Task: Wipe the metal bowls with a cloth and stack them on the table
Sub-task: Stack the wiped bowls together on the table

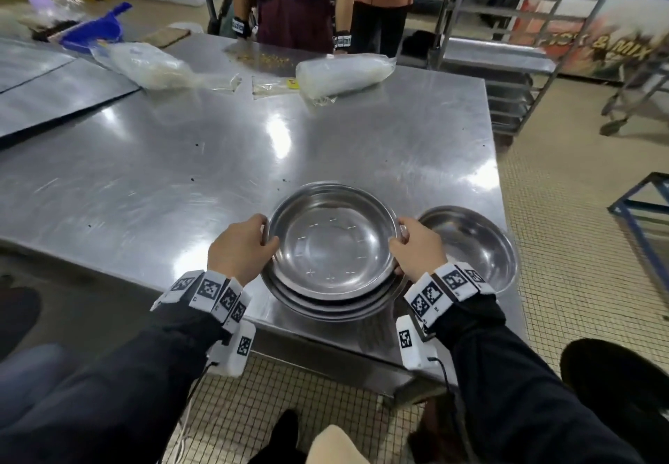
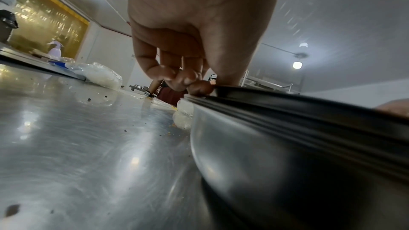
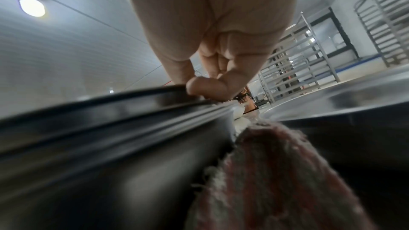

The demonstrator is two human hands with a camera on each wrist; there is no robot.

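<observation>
Here the left hand (image 1: 237, 246) and right hand (image 1: 416, 250) pinch opposite rims of the top shiny round steel bowl (image 1: 331, 242), on its stack at the steel table's (image 1: 181, 159) near edge; lower level, centred.

Shiny metal bowls (image 1: 331, 246) nested upright near table edge; single bowl (image 1: 470, 246) just right; reddish cloth (image 3: 276, 172) between
</observation>
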